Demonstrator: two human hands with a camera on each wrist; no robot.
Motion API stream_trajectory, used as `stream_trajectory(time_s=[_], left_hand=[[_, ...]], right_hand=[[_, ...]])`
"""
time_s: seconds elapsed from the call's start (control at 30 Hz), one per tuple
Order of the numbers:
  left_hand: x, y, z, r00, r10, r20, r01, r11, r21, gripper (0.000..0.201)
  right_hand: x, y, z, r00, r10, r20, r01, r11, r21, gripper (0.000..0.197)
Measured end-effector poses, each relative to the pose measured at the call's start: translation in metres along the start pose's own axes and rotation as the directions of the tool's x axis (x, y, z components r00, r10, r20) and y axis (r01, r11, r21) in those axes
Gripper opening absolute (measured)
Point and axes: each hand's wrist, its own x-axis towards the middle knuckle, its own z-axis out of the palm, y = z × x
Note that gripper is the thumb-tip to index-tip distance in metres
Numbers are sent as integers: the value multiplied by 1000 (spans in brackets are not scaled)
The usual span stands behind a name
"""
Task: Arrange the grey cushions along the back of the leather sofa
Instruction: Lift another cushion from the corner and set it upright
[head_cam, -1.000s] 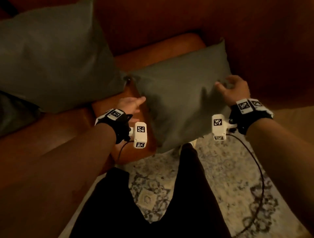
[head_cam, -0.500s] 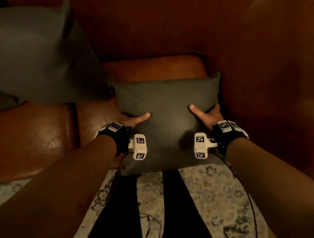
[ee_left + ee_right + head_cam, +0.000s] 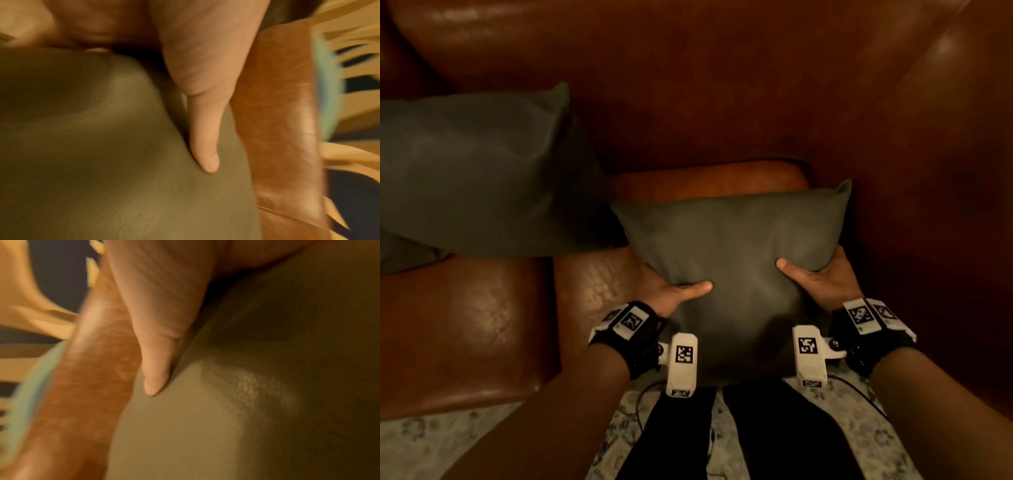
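Observation:
A grey cushion (image 3: 736, 260) is held above the right end of the brown leather sofa's seat (image 3: 705, 180). My left hand (image 3: 671, 291) grips its left edge, thumb on the front face, fingers hidden behind. My right hand (image 3: 815, 274) grips its right edge the same way. The left wrist view shows my thumb (image 3: 203, 138) pressed into the grey cushion (image 3: 102, 146); the right wrist view shows the other thumb (image 3: 158, 366) on the cushion (image 3: 246, 402). A second, larger grey cushion (image 3: 482, 178) leans against the sofa back (image 3: 688, 85) at the left.
The sofa's right armrest (image 3: 928, 205) rises close beside the held cushion. A patterned rug (image 3: 876, 445) lies below, with my dark trouser legs (image 3: 774, 435) at the sofa's front edge and a thin cable (image 3: 859, 394) trailing from the right wrist.
A second ago my hands only reached the cushion lying tilted on the seat. Both then took hold of its sides, squared it up, and brought it toward the sofa's right corner.

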Motion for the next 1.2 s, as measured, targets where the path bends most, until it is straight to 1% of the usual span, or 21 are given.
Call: stream_trajectory(time_s=[0.1,0.17,0.23,0.3,0.37,0.4,0.47,0.5,0.57,0.63,0.73,0.77,0.83,0.9,0.93,1.0,1.03,1.07,1.13,1.17,1.2], left_hand=[[-5,35,-16,982,147,-120,-142,989,47,136],[0,62,-26,955,235,-183,-227,972,64,135],[16,84,-33,915,316,-251,-308,949,75,134],[33,93,-36,896,356,-266,-345,934,88,138],[46,91,-37,920,317,-232,-303,948,94,146],[51,88,-35,934,288,-213,-273,957,95,152],[58,90,-32,950,251,-183,-239,967,86,161],[61,93,-30,955,236,-181,-225,971,77,161],[67,97,-24,949,240,-203,-230,970,72,156],[67,103,-18,939,273,-211,-263,962,73,149],[58,100,-10,940,275,-204,-267,961,67,125],[54,99,-11,937,280,-207,-270,960,76,123],[47,99,-13,925,303,-229,-285,952,109,126],[50,104,-16,910,318,-265,-295,948,122,123],[53,108,-16,906,310,-286,-285,950,128,121],[62,112,-16,912,298,-284,-269,953,137,118],[66,111,-15,920,283,-270,-257,958,129,116],[69,109,-15,929,264,-260,-240,963,119,114],[71,104,-13,939,234,-251,-215,971,104,109],[72,102,-12,938,231,-257,-211,972,102,108],[71,102,-11,936,236,-261,-215,971,106,108]], right_hand=[[-5,-30,-4,981,-178,-75,184,980,75,104],[3,-51,-4,945,-302,-130,316,942,110,106],[20,-70,-4,896,-413,-165,433,894,114,115],[43,-80,1,867,-476,-149,492,864,105,126],[64,-83,5,875,-479,-73,484,867,113,131],[73,-82,5,883,-467,-46,469,877,108,130],[88,-77,2,887,-460,-42,462,883,84,122],[94,-75,1,883,-467,-44,469,880,79,120],[103,-75,0,877,-480,-38,481,873,83,120],[105,-77,0,876,-482,-24,482,870,106,117],[96,-71,-4,889,-457,2,453,882,132,109],[89,-68,-6,897,-443,-3,438,887,148,106],[78,-64,-8,904,-426,-21,424,891,161,99],[76,-65,-3,905,-426,-5,424,897,124,94],[76,-66,1,915,-401,36,398,914,82,99],[82,-66,8,961,-225,160,234,971,-40,128],[84,-66,11,970,-129,205,150,985,-90,135],[86,-66,12,968,-76,238,108,986,-125,138],[90,-62,12,961,-85,265,126,982,-143,146],[89,-61,10,957,-135,258,173,976,-130,143],[88,-60,9,947,-214,242,245,964,-106,131]])
